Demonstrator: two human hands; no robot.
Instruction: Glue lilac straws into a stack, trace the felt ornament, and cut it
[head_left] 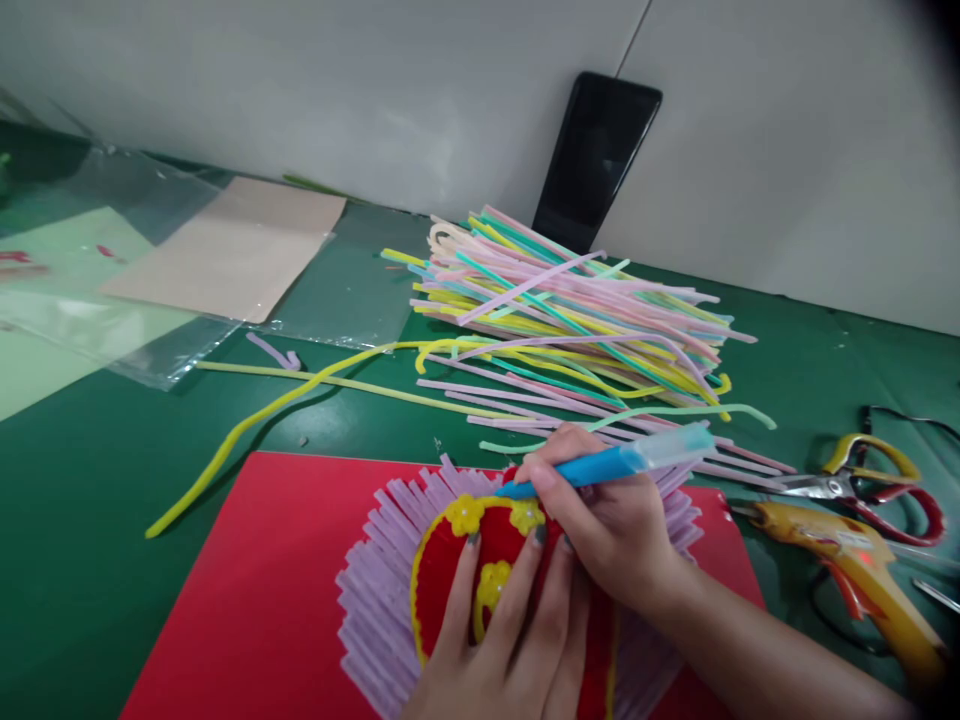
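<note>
On the red card (pixel 262 590) lies a fringed heart (pixel 439 575). The left hand (pixel 510 650), fingers spread flat, best pins it firmly while the right hand (pixel 622 530), clamped on a blue pen (pixel 600 465), works lightly at its top. The green surface (pixel 75 520) bears fuzzy sticks (pixel 570 320), a glue gun (pixel 847 560), scissors (pixel 877 480); a phone (pixel 596 150) leans on the wall (pixel 375 100).

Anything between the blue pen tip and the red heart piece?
Nothing visible. The right hand holds the blue pen with its tip at the red heart, near its top edge between two yellow flowers. The left hand lies flat on the heart, fingers beside the tip, not under it.
</note>
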